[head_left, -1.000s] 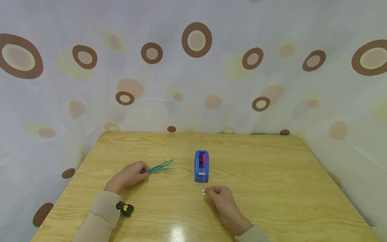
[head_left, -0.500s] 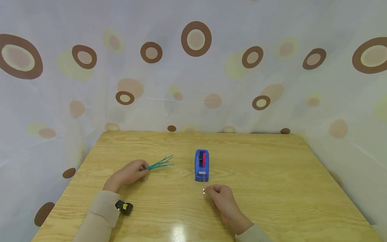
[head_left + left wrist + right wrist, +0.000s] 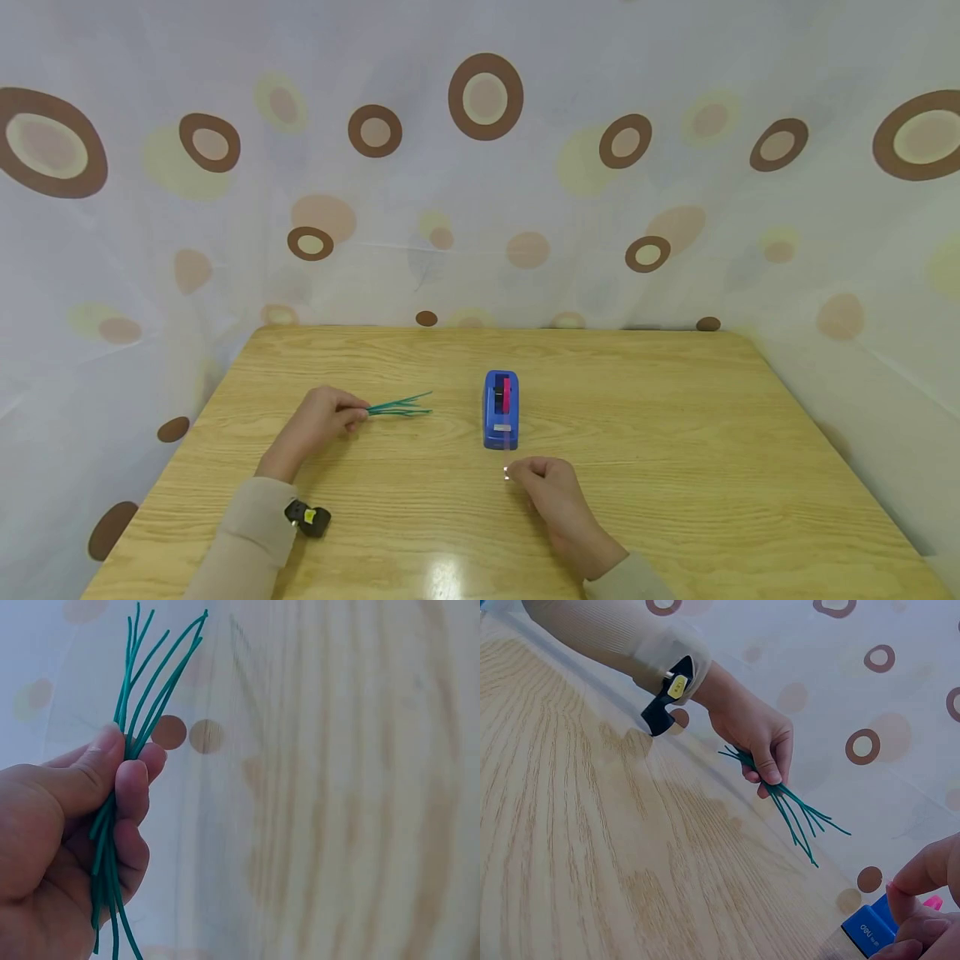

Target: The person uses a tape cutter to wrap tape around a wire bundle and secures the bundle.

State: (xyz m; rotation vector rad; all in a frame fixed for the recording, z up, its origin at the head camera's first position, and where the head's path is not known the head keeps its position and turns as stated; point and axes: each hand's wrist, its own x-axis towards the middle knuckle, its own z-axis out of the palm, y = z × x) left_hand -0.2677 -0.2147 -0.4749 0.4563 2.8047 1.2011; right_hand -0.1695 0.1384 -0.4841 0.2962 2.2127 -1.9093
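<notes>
My left hand (image 3: 321,423) pinches a bundle of thin green wires (image 3: 397,408) above the left part of the table. In the left wrist view, the wires (image 3: 131,746) run between thumb and curled fingers, fanning out at both ends. My right hand (image 3: 558,508) pinches the loose end of a clear tape strip (image 3: 506,442) between thumb and finger. That strip stretches toward me from a blue tape dispenser (image 3: 492,425) holding a pink-red roll (image 3: 506,396). In the right wrist view, my right-hand fingers (image 3: 930,870) partly hide the dispenser (image 3: 868,930).
A light wood table (image 3: 675,433) lies under both hands. Behind and beside it hangs a pale curtain (image 3: 555,192) with brown rings and dots. A small black device (image 3: 307,517) with a yellow mark is fixed at my left cuff.
My left hand has risen slightly and turned, so its thumb shows and the green wires lie more level. The right hand, tape strip and dispenser stay in place.
</notes>
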